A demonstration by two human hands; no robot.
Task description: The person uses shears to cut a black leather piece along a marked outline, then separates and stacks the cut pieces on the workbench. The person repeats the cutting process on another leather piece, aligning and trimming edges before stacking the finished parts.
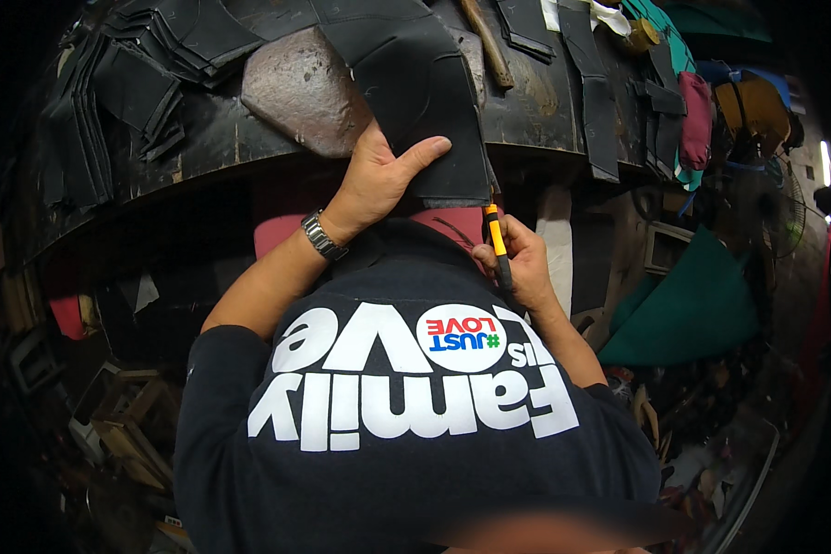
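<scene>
Your left hand [376, 175], thumb on top, fingers hidden, grips a black sheet [425, 97] overlapping a slab [295, 88] and overhanging the table [540, 111]. Your right hand [524, 263] closes around a cutter [497, 231] by the sheet's corner.

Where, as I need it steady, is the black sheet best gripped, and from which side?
Probably the lower left edge of the black sheet, from the left: its end juts past the table, leaving room to pinch, and the yellow-black tool is by its lower right corner.

Close, downward, head-worn fisheye view
</scene>
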